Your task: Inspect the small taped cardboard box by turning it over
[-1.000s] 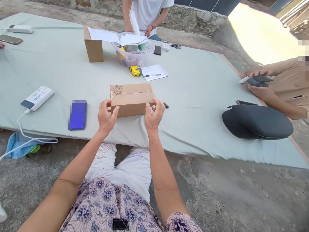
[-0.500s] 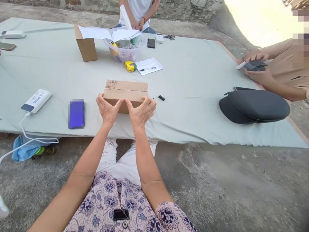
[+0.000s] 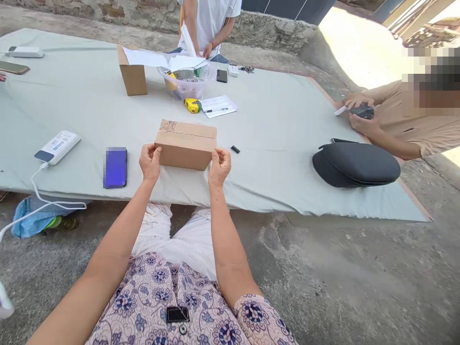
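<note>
A closed brown cardboard box (image 3: 187, 143) with dark scribbles on its top left corner rests on the cloth-covered table in front of me. My left hand (image 3: 150, 162) grips its left end, thumb on the front face and fingers round the side. At the opposite end my right hand (image 3: 219, 166) pinches the right front corner, thumb in front. Just right of the box lies a small black piece (image 3: 235, 149), perhaps a cap. To the left is a phone (image 3: 115, 167) with a blurred blue screen.
A white power bank (image 3: 57, 147) with a cable lies left. Behind the box are a yellow tape measure (image 3: 192, 105), a notepad (image 3: 219, 106), a plastic basin (image 3: 187, 88) and another cardboard box (image 3: 133, 79). A black case (image 3: 355, 164) sits right, near a co-worker's hands (image 3: 361, 115).
My thumbs, which met at the middle of the box's front edge, have moved apart to its two ends. The view has shifted slightly, and the co-worker at right leans further into it.
</note>
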The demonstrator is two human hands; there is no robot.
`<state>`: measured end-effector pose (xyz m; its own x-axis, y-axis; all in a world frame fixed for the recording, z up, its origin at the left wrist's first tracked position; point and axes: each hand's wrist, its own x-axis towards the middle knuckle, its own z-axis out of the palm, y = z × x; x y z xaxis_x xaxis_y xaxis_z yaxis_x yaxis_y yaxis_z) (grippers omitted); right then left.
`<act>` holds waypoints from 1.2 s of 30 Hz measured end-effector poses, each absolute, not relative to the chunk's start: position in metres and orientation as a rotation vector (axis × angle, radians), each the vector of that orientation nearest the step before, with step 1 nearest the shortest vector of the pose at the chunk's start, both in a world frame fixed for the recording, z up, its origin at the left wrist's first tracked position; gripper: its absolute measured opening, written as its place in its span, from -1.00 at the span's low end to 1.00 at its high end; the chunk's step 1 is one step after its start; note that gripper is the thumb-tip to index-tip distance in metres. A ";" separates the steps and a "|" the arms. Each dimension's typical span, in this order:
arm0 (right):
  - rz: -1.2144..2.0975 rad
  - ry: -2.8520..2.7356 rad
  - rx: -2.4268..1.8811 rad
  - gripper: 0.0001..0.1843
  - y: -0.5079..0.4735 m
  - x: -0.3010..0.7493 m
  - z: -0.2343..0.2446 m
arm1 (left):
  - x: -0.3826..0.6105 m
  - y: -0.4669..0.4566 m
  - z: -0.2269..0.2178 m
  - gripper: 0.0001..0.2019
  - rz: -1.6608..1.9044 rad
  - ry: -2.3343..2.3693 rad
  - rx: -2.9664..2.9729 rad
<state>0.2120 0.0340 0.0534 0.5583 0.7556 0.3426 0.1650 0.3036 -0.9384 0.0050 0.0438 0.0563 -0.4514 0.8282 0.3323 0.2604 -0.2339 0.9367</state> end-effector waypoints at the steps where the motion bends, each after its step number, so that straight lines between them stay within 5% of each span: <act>1: 0.515 -0.917 -1.181 -0.70 0.036 0.213 0.048 | 0.003 0.044 0.054 -0.78 1.742 1.580 1.299; 11: 0.603 -1.006 -1.413 -0.69 0.029 0.230 -0.010 | -0.019 0.040 0.012 -0.90 1.403 1.792 1.409; 25: 0.323 -1.373 -1.951 -0.88 0.032 0.223 -0.013 | -0.015 0.042 -0.005 -0.84 1.307 2.058 1.603; 36: 0.398 -1.265 -1.592 -0.82 0.022 0.225 -0.014 | -0.023 0.032 0.001 -0.93 1.440 1.911 1.619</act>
<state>0.2249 0.0225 -0.0136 0.3936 0.8628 0.3173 0.5260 0.0717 -0.8475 -0.0228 0.0321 0.0009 -0.3502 0.8540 0.3847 0.6050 -0.1073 0.7889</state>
